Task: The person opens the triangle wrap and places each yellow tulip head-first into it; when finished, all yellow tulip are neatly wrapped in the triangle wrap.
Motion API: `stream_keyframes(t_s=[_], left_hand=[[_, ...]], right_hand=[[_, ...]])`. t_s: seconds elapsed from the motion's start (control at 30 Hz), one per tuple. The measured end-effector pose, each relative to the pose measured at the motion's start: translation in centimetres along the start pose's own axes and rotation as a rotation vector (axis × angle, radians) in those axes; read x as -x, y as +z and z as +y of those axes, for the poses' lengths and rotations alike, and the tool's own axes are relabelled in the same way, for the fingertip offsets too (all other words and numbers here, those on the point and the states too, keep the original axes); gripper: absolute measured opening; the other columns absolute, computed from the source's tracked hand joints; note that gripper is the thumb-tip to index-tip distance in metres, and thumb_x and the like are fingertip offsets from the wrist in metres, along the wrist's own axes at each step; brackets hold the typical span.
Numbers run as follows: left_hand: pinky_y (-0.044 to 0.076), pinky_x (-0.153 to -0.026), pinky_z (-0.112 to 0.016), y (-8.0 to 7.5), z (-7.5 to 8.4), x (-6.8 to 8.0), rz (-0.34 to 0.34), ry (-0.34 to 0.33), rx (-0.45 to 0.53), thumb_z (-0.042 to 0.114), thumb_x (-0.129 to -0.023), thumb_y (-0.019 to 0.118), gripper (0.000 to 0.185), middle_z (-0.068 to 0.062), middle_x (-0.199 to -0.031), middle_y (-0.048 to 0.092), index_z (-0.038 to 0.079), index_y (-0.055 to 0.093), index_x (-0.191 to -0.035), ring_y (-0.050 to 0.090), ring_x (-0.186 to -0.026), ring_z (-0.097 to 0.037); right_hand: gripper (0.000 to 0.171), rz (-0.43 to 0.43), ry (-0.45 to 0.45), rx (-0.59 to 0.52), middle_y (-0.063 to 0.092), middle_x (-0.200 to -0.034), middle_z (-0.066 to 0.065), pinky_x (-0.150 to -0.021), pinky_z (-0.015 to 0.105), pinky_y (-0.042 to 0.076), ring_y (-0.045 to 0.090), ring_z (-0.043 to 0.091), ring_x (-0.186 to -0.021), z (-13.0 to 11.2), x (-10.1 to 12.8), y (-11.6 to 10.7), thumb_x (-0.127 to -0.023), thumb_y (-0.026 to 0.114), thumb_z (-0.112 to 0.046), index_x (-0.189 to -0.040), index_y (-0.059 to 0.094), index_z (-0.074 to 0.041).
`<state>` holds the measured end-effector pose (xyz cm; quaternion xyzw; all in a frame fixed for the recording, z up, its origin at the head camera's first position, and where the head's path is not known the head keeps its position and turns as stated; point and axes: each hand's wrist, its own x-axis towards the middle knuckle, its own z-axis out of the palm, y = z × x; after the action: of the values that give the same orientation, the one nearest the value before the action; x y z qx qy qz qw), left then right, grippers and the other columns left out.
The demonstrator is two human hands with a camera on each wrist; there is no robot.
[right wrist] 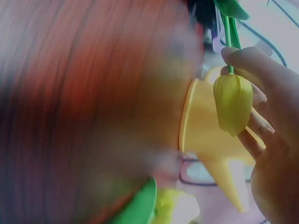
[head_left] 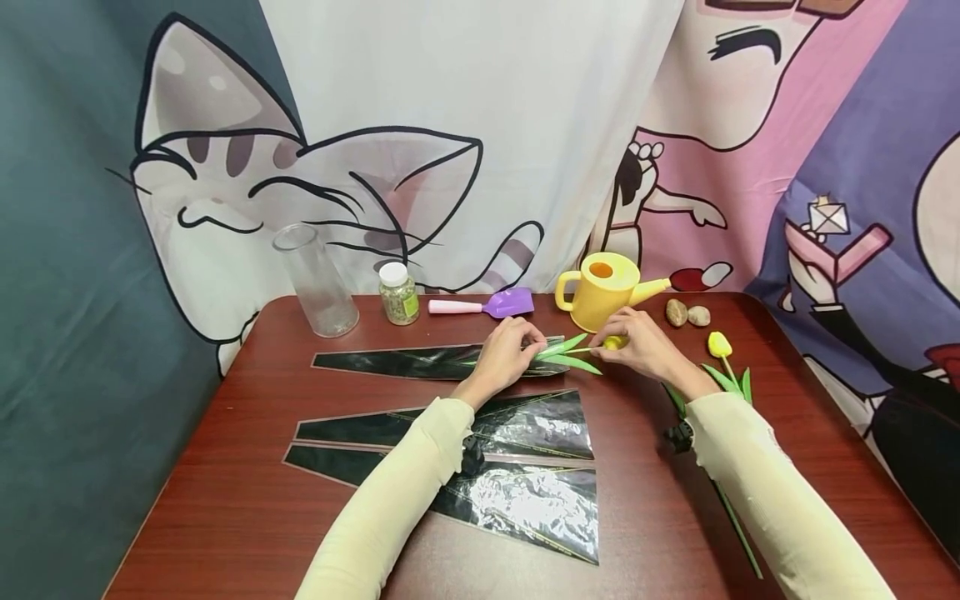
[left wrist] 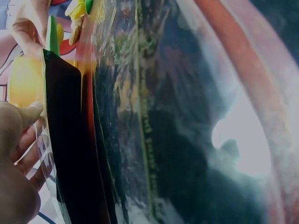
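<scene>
"What does the right hand (head_left: pixel 636 343) have?"

"A yellow tulip (right wrist: pixel 233 105), its stem pinched between thumb and fingers just by the bloom."

"And the left hand (head_left: pixel 504 354)?"

"It grips the clear edge of a wrapper (head_left: pixel 405 360), thumb on one side, fingers behind the film."

"So where is the tulip?"

"At the wrapper's wide right end, bloom pointing right, leaf tips past the edge. A green streak shows through the film farther left."

"What lies nearer the person?"

"A second wrapper (head_left: pixel 532 423) and a third wrapper (head_left: pixel 525 504), side by side on the counter (head_left: pixel 225 467). Another tulip (head_left: pixel 719 344) lies to the right, partly under the right forearm."

"And at the back?"

"From left to right, a glass vase (head_left: pixel 321 292), a jar (head_left: pixel 400 300), a purple trowel (head_left: pixel 510 303), a yellow watering can (head_left: pixel 600 300) just behind the right hand, and two stones (head_left: pixel 677 312)."
</scene>
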<state>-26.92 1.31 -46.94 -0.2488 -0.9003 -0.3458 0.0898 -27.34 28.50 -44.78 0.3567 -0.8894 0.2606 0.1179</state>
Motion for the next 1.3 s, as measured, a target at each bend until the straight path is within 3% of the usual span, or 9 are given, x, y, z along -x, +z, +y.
stream_keyframes(t_s=[0.23,0.57,0.83,1.3], left_hand=[[0.043,-0.078,-0.024,-0.1,0.2,-0.1,0.042,0.013,-0.003,0.027,-0.091,0.071,0.006,0.011,-0.091,0.060,0.021,0.072,-0.091,0.050,-0.090,-0.007],[0.043,-0.075,-0.023,0.2,0.1,-0.1,0.104,0.021,0.033,0.027,-0.091,0.072,0.006,0.012,-0.089,0.059,0.020,0.072,-0.091,0.051,-0.086,-0.006],[0.043,-0.075,-0.023,0.3,0.5,-0.2,0.098,0.051,-0.006,0.026,-0.090,0.073,0.007,0.011,-0.089,0.059,0.020,0.072,-0.092,0.050,-0.087,-0.007],[0.043,-0.077,-0.023,0.4,0.4,-0.1,0.081,0.031,-0.025,0.026,-0.091,0.072,0.006,0.011,-0.091,0.059,0.021,0.071,-0.092,0.050,-0.089,-0.007]], right_hand=[[0.012,0.016,0.017,-0.095,0.068,-0.084,-0.004,-0.078,0.033,0.036,0.052,0.018,-0.088,-1.0,-0.9,2.0,-0.077,0.082,-0.008,-0.085,0.079,-0.017],[0.009,0.009,0.047,-0.122,0.068,-0.087,-0.002,-0.080,0.036,0.035,0.050,0.018,-0.090,-1.4,-1.2,3.1,-0.078,0.082,-0.010,-0.086,0.079,-0.014],[0.009,0.031,0.074,-0.142,0.061,-0.095,0.003,-0.082,0.038,0.034,0.048,0.023,-0.094,-1.4,-1.6,3.5,-0.077,0.084,-0.011,-0.084,0.079,-0.013],[0.010,0.043,0.075,-0.128,0.060,-0.099,0.007,-0.083,0.039,0.034,0.046,0.024,-0.095,-1.1,-1.7,4.3,-0.075,0.086,-0.012,-0.082,0.079,-0.011]])
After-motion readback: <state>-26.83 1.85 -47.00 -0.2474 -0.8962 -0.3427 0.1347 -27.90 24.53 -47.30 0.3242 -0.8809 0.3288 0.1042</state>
